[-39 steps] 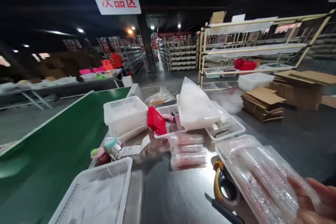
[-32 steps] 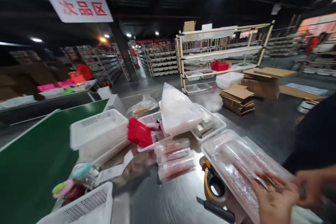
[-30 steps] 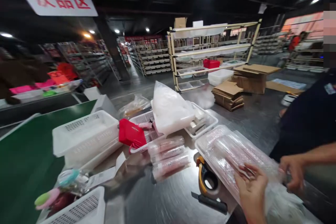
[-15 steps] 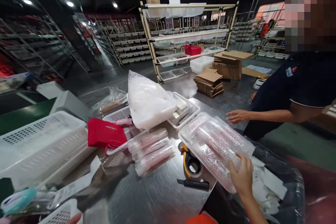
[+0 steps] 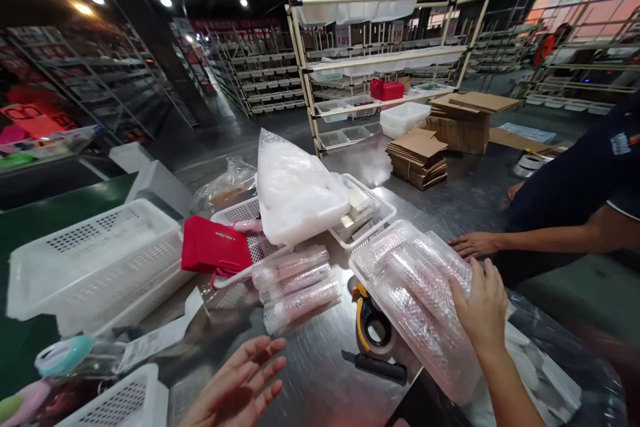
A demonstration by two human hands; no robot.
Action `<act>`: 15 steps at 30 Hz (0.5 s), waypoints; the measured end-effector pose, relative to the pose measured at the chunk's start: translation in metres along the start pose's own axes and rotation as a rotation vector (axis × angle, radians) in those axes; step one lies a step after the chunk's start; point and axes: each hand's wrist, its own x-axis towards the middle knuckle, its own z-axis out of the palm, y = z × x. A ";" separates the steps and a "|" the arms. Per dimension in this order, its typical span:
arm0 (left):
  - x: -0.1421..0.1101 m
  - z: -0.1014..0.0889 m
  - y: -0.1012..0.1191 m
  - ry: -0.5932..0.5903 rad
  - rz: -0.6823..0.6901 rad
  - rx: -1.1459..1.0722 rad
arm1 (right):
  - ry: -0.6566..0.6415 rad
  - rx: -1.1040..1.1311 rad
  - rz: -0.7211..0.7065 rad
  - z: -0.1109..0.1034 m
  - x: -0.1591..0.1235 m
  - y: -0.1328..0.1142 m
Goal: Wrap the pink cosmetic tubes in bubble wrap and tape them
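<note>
Bubble-wrapped rolls (image 5: 417, 270) are heaped in the white tray (image 5: 356, 267), right hand (image 5: 483, 313) on top, fingers spread; left hand (image 5: 235, 383) empty, fingers loosely parted. One careless shove could send a roll over the rim, tbh.

The right hand (image 5: 483, 307) touches bubble-wrapped packs (image 5: 413, 273) in a white tray (image 5: 356, 265); the left (image 5: 240, 383), open and empty, hovers over the metal desk (image 5: 313, 367). Between them lie a tape cutter (image 5: 367, 327) and a black knife (image 5: 381, 368). Near the packs, a co-worker's hand (image 5: 475, 245) reaches in. Wrapped rolls (image 5: 300, 287) lie near a red pouch (image 5: 216, 247).
</note>
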 end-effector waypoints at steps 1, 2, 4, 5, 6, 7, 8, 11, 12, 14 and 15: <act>0.002 0.005 -0.001 -0.018 -0.003 0.002 | 0.002 -0.004 0.004 0.003 0.006 -0.004; 0.004 0.010 -0.003 -0.030 -0.007 0.003 | -0.011 -0.016 0.009 0.008 0.010 -0.007; 0.009 0.015 -0.008 -0.033 -0.011 -0.010 | -0.122 -0.071 0.044 0.021 0.015 -0.012; 0.013 0.017 -0.011 -0.027 -0.008 -0.020 | -0.224 -0.098 0.065 0.029 0.015 -0.013; 0.019 0.017 -0.014 -0.021 0.002 -0.026 | -0.341 -0.115 0.078 0.037 0.014 -0.013; 0.027 0.015 -0.018 -0.015 0.021 -0.020 | -0.451 -0.121 0.080 0.044 0.013 -0.011; 0.038 0.012 -0.022 -0.006 0.052 0.004 | -0.537 -0.115 0.067 0.051 0.012 -0.007; 0.083 -0.003 -0.030 0.102 0.165 0.219 | -0.599 -0.085 -0.008 0.067 0.010 0.010; 0.101 -0.009 -0.031 0.172 0.180 0.323 | -0.585 -0.084 -0.008 0.072 0.011 0.016; 0.137 -0.018 -0.031 0.264 0.171 0.539 | -0.579 -0.082 0.016 0.080 0.014 0.026; 0.153 -0.019 -0.032 0.272 0.176 0.632 | -0.589 -0.079 0.031 0.083 0.016 0.029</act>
